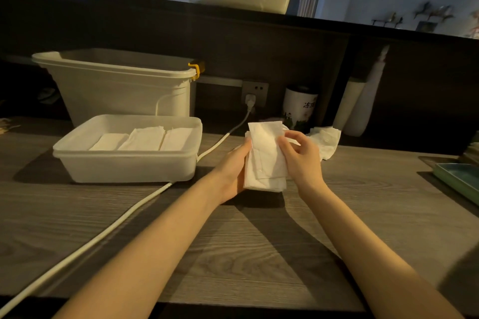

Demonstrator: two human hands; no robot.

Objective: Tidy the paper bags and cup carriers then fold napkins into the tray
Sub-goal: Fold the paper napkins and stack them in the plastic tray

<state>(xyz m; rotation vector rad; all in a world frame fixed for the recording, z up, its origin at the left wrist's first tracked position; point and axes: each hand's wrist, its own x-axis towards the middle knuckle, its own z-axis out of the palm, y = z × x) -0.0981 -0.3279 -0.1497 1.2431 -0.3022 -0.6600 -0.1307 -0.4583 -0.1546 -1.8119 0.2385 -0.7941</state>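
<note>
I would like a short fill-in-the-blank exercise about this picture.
1. Both hands, left hand and right hand, hold a stack of white ____.
2. The tray already contains ____ piles of folded napkins.
3. A white ____ lies on the counter and runs to the wall socket.

Missing words: napkins; three; cable

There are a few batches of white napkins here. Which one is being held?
The stack between both hands, above the table; the left hand and right hand grip it. Others lie in the tray or loose behind.
</note>
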